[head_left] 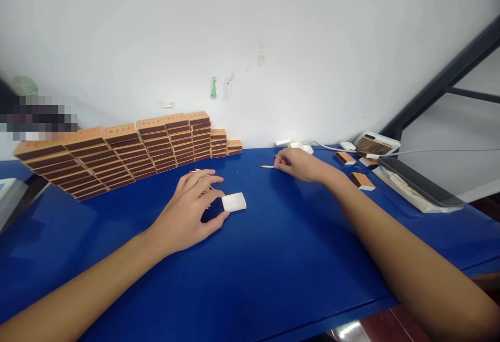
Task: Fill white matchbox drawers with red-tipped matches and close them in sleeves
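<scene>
My left hand (191,209) rests on the blue table with its fingers spread over some matches (205,188), which it partly hides. The thumb and index finger touch the left end of a small white matchbox tray (234,202). Farther right, near the wall, my right hand (295,163) has its fingers pinched together at a red-tipped match (267,166). The match sticks out to the left of the fingertips, close to the table surface.
Stacked matchboxes (152,147) line the wall at the left, lower toward the middle. White plugs (299,147) with a cable lie behind my right hand. Loose matchboxes (362,181), a phone (420,183) and a white device (377,144) are at the right.
</scene>
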Available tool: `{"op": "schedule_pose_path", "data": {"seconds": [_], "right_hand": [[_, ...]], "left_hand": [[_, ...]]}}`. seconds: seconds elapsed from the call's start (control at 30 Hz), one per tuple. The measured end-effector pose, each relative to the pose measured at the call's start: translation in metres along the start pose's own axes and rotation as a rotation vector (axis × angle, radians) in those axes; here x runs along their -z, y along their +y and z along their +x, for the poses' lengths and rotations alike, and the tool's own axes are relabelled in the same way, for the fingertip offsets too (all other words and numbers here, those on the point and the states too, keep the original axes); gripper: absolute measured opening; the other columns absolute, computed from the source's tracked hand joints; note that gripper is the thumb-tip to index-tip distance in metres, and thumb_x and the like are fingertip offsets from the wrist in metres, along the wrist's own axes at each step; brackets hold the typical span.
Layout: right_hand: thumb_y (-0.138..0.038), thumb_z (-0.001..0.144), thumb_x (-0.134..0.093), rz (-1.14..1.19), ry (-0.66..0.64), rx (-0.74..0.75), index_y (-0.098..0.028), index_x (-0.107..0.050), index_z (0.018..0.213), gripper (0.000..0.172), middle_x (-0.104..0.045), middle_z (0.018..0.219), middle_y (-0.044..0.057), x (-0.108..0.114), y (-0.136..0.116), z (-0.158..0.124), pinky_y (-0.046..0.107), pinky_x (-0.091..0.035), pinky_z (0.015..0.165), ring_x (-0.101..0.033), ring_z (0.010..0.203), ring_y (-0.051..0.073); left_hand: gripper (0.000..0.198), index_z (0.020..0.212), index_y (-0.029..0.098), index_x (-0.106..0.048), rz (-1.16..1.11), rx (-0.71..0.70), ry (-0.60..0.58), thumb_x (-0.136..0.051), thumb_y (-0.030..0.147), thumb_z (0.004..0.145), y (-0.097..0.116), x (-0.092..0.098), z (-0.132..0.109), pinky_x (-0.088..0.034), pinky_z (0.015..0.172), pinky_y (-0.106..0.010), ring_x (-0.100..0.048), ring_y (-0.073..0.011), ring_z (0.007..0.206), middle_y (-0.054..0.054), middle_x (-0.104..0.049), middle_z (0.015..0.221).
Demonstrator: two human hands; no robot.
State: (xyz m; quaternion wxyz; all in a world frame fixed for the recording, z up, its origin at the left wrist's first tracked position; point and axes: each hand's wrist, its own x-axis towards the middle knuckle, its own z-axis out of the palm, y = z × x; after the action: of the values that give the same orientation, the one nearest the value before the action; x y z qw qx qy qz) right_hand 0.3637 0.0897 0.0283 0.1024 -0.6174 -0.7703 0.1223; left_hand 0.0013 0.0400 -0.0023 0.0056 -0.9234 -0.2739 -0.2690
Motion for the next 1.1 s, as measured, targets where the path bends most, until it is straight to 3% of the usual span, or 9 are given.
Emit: {"op": "schedule_pose_path", "data": {"seconds": [0.27, 0.43, 0.7, 0.97, 1.1], "right_hand": [[-0.022, 0.099, -0.055, 0.001, 0.02, 0.003, -0.018, -0.067, 0.093, 0.014, -0.07, 0.084, 0.006, -0.004, -0.001, 0.001, 0.03, -0.042, 0.067, -0.06, 0.073, 0.019], [-0.034, 0.099, -0.061, 0.075, 0.035, 0.037, -0.019, -0.07, 0.099, 0.018, -0.068, 0.086, 0.004, -0.006, -0.008, 0.0, 0.029, -0.041, 0.064, -0.058, 0.072, 0.018], [-0.025, 0.103, -0.053, 0.057, 0.033, 0.08, -0.018, -0.066, 0.097, 0.016, -0.068, 0.09, 0.007, -0.016, -0.023, -0.002, 0.03, -0.041, 0.069, -0.059, 0.075, 0.019], [-0.025, 0.109, -0.053, 0.134, 0.087, 0.337, -0.02, -0.062, 0.102, 0.013, -0.069, 0.104, 0.006, -0.018, -0.094, -0.038, 0.029, -0.043, 0.074, -0.061, 0.081, 0.017], [-0.022, 0.11, -0.052, -0.049, 0.051, 0.364, -0.019, -0.062, 0.104, 0.012, -0.069, 0.108, 0.008, -0.029, -0.12, -0.052, 0.03, -0.039, 0.066, -0.064, 0.08, 0.018]], "left_hand": [[0.024, 0.118, 0.024, -0.073, -0.026, 0.007, 0.011, -0.068, 0.039, 0.101, 0.0, 0.001, 0.001, -0.042, 0.121, -0.066, -0.052, -0.0378, 0.148, -0.012, -0.068, 0.142], [0.025, 0.118, 0.023, -0.074, -0.028, 0.011, 0.007, -0.068, 0.039, 0.1, 0.002, 0.002, 0.002, -0.042, 0.121, -0.068, -0.053, -0.0392, 0.147, -0.013, -0.069, 0.142], [0.024, 0.119, 0.022, -0.072, -0.005, 0.002, 0.006, -0.067, 0.038, 0.101, 0.002, 0.001, 0.002, -0.041, 0.122, -0.066, -0.052, -0.0375, 0.147, -0.013, -0.068, 0.142], [0.023, 0.119, 0.023, -0.071, 0.018, 0.009, 0.04, -0.067, 0.037, 0.102, 0.004, 0.002, 0.003, -0.042, 0.12, -0.063, -0.053, -0.0368, 0.146, -0.012, -0.069, 0.141], [0.02, 0.116, 0.022, -0.071, 0.024, 0.013, 0.069, -0.067, 0.036, 0.101, 0.004, 0.002, 0.003, -0.044, 0.118, -0.061, -0.055, -0.037, 0.145, -0.012, -0.07, 0.14]]}}
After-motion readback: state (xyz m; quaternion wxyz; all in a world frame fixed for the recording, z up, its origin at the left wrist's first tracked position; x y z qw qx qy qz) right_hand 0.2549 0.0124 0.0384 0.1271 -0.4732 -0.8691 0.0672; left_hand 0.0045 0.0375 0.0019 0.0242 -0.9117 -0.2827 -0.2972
